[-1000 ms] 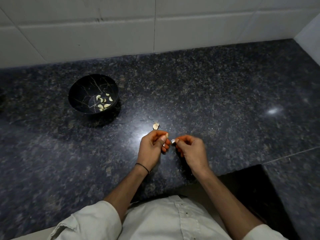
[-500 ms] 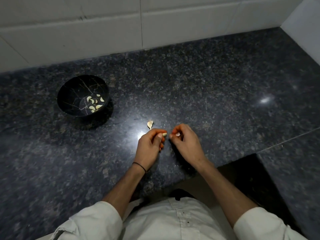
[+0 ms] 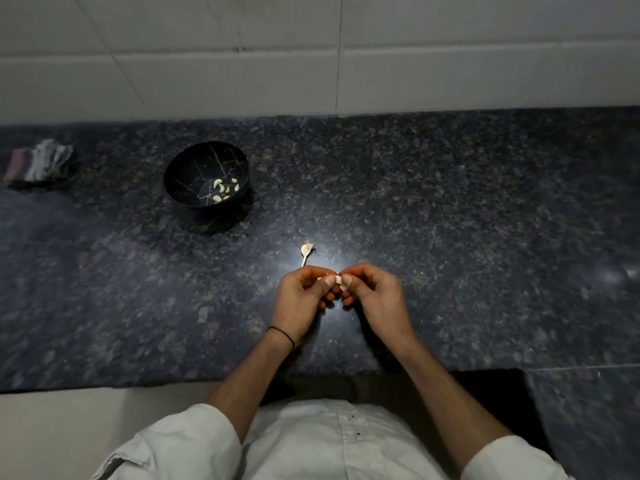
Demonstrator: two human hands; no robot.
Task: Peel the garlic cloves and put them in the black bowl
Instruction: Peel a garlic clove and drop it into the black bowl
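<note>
Head view: the black bowl (image 3: pixel 207 213) sits left on the bench (image 3: pixel 450 237), with several peeled cloves (image 3: pixel 221 190) inside. Nearer, the left hand (image 3: pixel 300 301) pinches one garlic clove (image 3: pixel 337 279), and the right hand (image 3: pixel 375 296) pinches its other end. The clove is likely light and firm, its skin papery; grip it by the ends.

Wall (image 3: pixel 207 64): large white tiles, thin grey grout lines, far side.
Countertop (image 3: pixel 467 202): dark speckled polished stone, spanning left to right; seam (image 3: pixel 571 367) at near right; soft overhead glare (image 3: pixel 611 276) at right.
Floor (image 3: pixel 62 427): pale, near left.
Folded cloth (image 3: pixel 38 164): far left.
</note>
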